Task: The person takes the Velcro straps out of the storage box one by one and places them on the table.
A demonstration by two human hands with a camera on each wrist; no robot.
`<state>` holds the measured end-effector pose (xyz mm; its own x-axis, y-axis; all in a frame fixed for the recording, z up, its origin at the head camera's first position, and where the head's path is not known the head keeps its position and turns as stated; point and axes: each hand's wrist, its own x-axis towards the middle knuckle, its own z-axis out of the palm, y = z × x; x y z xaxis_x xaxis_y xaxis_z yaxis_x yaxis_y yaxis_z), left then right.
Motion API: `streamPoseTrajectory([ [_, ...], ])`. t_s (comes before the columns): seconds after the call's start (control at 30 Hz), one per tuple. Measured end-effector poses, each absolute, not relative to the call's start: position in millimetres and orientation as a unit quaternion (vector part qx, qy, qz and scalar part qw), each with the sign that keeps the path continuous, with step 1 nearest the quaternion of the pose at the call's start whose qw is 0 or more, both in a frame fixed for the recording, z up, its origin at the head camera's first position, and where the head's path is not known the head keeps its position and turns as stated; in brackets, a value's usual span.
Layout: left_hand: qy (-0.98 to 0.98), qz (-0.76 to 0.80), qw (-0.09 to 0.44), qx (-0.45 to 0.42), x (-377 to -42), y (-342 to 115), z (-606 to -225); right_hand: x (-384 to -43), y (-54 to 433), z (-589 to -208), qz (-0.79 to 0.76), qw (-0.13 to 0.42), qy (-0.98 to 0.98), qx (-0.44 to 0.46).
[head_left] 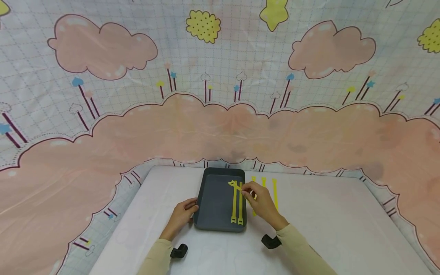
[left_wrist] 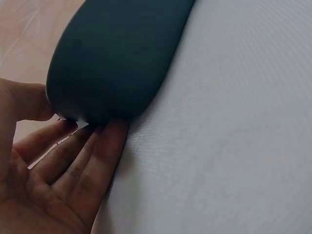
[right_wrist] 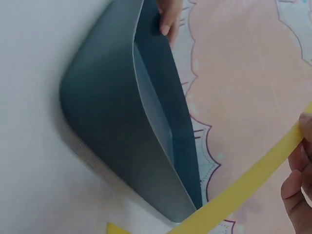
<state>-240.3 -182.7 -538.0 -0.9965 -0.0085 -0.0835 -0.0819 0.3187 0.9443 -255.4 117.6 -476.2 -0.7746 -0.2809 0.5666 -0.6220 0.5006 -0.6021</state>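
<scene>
Two light sleeves (head_left: 156, 256) reach forward and angle inward. The left hand (head_left: 181, 215) grips the left side of a dark tray (head_left: 211, 202) between thumb and fingers. The right hand (head_left: 262, 203) bends in over the tray's right edge, thumb and fingertips pinching a yellow strap (right_wrist: 243, 185) slantwise above two straps (head_left: 234, 204) in the tray. More straps (head_left: 275, 193) lie on the white table (head_left: 319, 214) just right, before a cloud-printed cloth (head_left: 261, 133).
</scene>
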Motion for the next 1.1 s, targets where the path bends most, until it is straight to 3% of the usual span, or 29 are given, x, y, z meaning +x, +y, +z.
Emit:
streamPoseTrajectory([
  [0.37, 0.811, 0.583, 0.033, -0.030, -239, -182, -536, -250, 121, -468, 0.560, 0.130, -0.811, 0.112],
  [0.9, 0.806, 0.591, 0.027, -0.031, -240, -181, -536, -249, 146, -475, 0.593, 0.069, -0.802, 0.028],
  [1.1, 0.806, 0.591, 0.026, -0.032, -240, -181, -536, -248, 156, -475, 0.608, 0.079, -0.789, 0.027],
])
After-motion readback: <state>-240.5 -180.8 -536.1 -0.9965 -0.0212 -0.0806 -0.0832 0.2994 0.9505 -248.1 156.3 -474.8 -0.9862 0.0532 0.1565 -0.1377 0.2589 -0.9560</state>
